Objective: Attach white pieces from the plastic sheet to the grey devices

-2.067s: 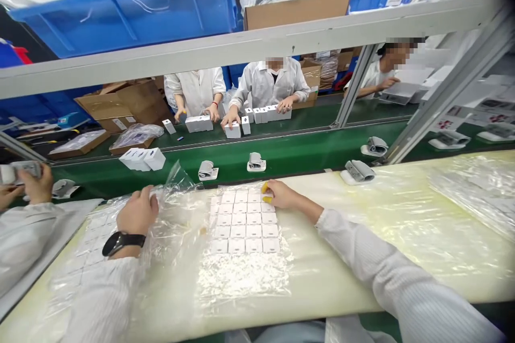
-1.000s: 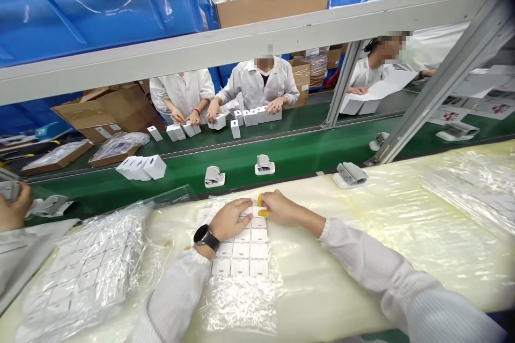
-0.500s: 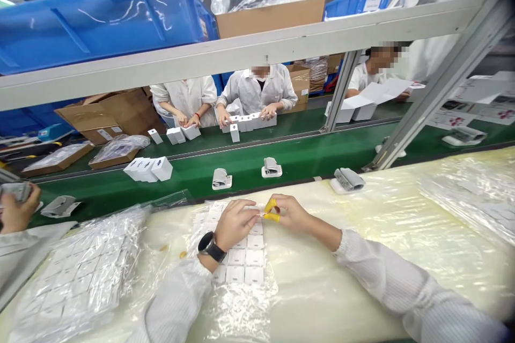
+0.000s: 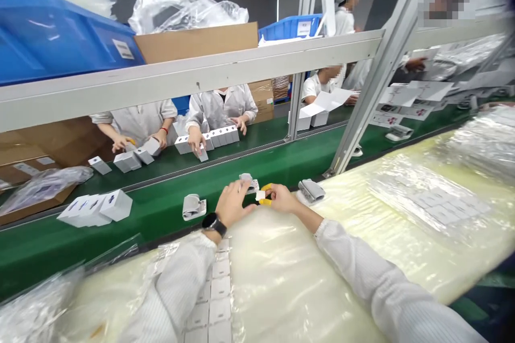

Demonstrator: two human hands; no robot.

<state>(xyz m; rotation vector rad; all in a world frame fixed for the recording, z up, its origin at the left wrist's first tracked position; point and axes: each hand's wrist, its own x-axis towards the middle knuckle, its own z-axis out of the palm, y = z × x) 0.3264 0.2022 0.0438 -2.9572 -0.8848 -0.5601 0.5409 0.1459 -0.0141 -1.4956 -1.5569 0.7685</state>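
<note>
My right hand (image 4: 284,199), with yellow finger cots on thumb and index finger, pinches a small white square piece (image 4: 260,195). My left hand (image 4: 233,203), a black watch at its wrist, reaches over the green conveyor belt with fingers and thumb apart. Its fingertips are at a rolled grey cuff on a white base (image 4: 251,184), partly hidden behind them; I cannot tell if they touch it. Below my left forearm lies a sheet of white square pieces (image 4: 219,292) on the yellowish plastic-covered table (image 4: 289,273).
More rolled grey cuffs (image 4: 193,206) (image 4: 311,191) stand on the belt (image 4: 161,193), left and right of my hands. White boxes (image 4: 96,208) are at the left. A metal frame (image 4: 193,77) crosses ahead. Co-workers handle small white boxes (image 4: 219,138) beyond it. Plastic-wrapped sheets (image 4: 434,198) lie at the right.
Both hands have moved forward from the sheet of pieces to the cuff on the belt. My left hand has come away from the small piece, which stays in my right. The view has turned right.
</note>
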